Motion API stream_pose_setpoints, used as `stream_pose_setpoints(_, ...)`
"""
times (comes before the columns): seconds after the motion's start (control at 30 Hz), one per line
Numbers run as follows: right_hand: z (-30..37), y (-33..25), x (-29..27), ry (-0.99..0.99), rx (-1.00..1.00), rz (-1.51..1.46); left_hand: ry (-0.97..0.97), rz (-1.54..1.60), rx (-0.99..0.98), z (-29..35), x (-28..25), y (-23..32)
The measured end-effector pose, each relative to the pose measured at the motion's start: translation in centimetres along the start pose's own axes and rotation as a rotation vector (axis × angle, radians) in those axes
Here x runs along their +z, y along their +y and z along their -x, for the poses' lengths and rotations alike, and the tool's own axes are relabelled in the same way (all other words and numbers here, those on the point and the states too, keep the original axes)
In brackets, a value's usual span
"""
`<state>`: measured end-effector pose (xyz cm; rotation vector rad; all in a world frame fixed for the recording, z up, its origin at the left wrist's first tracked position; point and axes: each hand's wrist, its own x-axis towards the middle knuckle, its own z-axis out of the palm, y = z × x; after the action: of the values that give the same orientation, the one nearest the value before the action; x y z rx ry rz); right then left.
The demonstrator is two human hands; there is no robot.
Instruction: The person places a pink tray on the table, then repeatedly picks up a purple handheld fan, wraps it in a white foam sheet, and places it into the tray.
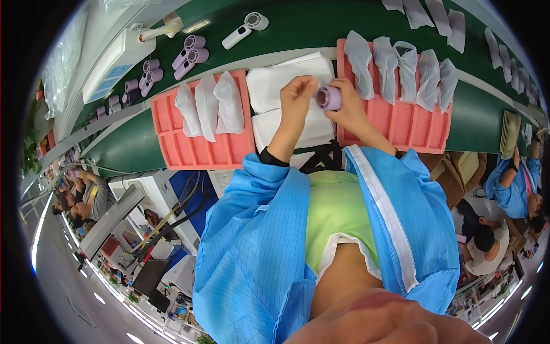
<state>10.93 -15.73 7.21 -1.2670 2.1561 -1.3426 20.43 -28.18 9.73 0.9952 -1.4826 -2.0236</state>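
A small lavender handheld fan (329, 98) is in my right hand (348, 110), whose fingers wrap round it from the right. Its round head, with a dark opening, faces up toward me. Just left of it, my left hand (295, 98) is raised with thumb and fingertips pinched together. Something thin and whitish may be between those fingertips, too small and faint to tell. Beneath both hands lie two stacks of flat white sleeves (268, 92), one behind the other.
A pink tray (172, 150) on the left and another pink tray (401, 129) on the right hold several fans in whitish sleeves. Beyond, a green conveyor belt (309, 28) carries bare lavender fans (192, 54), a white fan (243, 31) and wrapped ones. Other people sit at both sides.
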Motion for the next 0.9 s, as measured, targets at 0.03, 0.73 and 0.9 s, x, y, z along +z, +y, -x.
stream_pose_setpoints(0.03, -0.3, -0.7, 0.3, 0.004, 0.001, 0.006, -0.006, 0.004, 0.000, 0.1, 0.4, 0.8)
stream_pose_setpoints(0.73, -1.5, -6.7, -3.7, 0.069, 0.100, -0.250, -0.251, -0.720, 0.615, 1.4, 0.2, 5.9)
stream_pose_setpoints(0.9, 0.1, -5.4, -4.6, -0.134, 0.022, -0.332, -0.452, -0.339, 0.519, 1.9, -0.9, 8.5)
